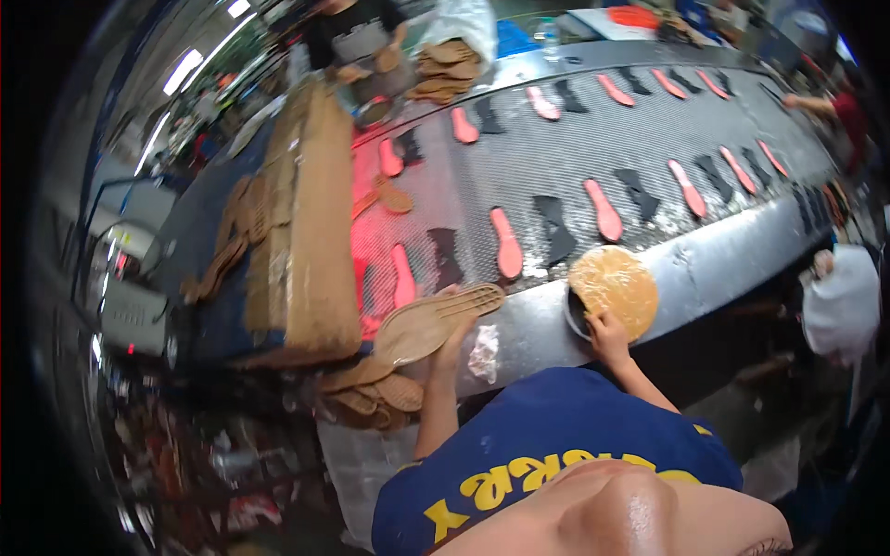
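My left hand (451, 348) is closed round the edge of a tan shoe sole (422, 326), tilted above the metal ledge's left end. More brown soles (399, 393) lie in a pile just below it, beside my left forearm. On the ledge stands a round pot (577, 324) with a yellowish, plastic-looking cover (619, 285) over most of its top. At the dark gap on the pot's left side, my right hand (608, 337) has its fingers curled together. Whatever they grip there is too hidden to tell.
A mesh conveyor (547, 176) carries rows of pink insoles (507, 243) and black cut pieces (554, 229). Its metal ledge (714, 264) runs along my side. A cardboard-covered box (311, 232) stands left, with brown soles (243, 227) on top. Another person (357, 42) works at the far side.
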Motion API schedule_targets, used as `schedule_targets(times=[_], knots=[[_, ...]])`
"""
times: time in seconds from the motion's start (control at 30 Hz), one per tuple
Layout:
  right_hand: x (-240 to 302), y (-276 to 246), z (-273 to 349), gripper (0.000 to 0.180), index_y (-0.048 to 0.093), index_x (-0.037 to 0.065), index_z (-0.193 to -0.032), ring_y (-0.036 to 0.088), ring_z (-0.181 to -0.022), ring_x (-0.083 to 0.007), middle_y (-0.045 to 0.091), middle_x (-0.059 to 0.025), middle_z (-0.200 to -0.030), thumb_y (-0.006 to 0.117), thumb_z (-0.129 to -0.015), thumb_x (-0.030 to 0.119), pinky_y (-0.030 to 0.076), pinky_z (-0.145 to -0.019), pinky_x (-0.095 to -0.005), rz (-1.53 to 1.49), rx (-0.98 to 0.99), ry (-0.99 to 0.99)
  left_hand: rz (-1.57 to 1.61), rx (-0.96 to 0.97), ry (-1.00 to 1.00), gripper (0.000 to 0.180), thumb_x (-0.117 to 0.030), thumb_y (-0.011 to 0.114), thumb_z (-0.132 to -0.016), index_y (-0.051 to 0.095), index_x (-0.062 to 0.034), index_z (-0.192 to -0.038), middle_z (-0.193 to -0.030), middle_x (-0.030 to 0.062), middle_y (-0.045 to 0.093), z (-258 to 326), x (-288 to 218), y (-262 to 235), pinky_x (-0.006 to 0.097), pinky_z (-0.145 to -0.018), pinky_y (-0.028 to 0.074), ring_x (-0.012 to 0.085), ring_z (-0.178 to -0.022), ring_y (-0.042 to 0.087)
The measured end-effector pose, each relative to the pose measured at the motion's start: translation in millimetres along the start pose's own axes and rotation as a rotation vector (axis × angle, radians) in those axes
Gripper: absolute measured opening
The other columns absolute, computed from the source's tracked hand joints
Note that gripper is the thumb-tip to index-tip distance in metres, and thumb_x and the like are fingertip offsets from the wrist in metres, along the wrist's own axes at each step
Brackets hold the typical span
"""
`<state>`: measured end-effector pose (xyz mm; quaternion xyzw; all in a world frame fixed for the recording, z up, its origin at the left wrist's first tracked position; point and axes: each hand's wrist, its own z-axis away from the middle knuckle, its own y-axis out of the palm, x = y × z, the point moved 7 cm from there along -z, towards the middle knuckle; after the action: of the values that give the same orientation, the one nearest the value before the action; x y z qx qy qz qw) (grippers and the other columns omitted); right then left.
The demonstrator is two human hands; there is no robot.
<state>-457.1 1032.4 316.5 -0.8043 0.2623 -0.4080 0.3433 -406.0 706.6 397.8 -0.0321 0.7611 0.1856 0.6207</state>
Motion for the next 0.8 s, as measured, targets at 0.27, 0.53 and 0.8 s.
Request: schedule_targets(times=[0.27,0.53,0.8], knots=[[-17,46,21,0.016,0.066,0.002,-0.094,0.058,-0.071,-0.0334,0.055,-0.0168,-0.082,0.057,-0.081,0.006,0.047,-0.061,-0.0429,0.226,0.072,-0.009,-0.034,0.002,0.194,0.093,0.015,0.066,-0.072,0.017,-0.0177,-0.144,-0.140,0.0150,0.037,18,-30,16,0.043,-0.105,0.041,0.0280,-0.130,0.041],[-12,28,7,0.014,0.063,0.001,-0.099,0.058,-0.080,-0.0290,0.055,-0.0134,-0.089,0.055,-0.089,0.005,0.049,-0.070,-0.0358,-0.340,0.012,0.154,0.103,0.033,0.234,0.101,0.009,0.065,-0.071,0.004,-0.0146,-0.148,-0.144,0.0136,0.033,30,-54,24,0.044,-0.112,0.028,0.0260,-0.135,0.034],[-30,-8,-29,0.029,0.055,-0.003,-0.112,0.064,-0.083,-0.0170,0.062,-0.0133,-0.097,0.050,-0.099,0.022,0.052,-0.076,-0.0275,-1.381,-0.266,0.657,-0.677,0.063,0.434,0.061,-0.023,0.056,-0.078,0.045,-0.0190,-0.139,-0.144,-0.0007,0.043,29,-116,61,0.039,-0.116,0.013,0.0133,-0.136,0.033]])
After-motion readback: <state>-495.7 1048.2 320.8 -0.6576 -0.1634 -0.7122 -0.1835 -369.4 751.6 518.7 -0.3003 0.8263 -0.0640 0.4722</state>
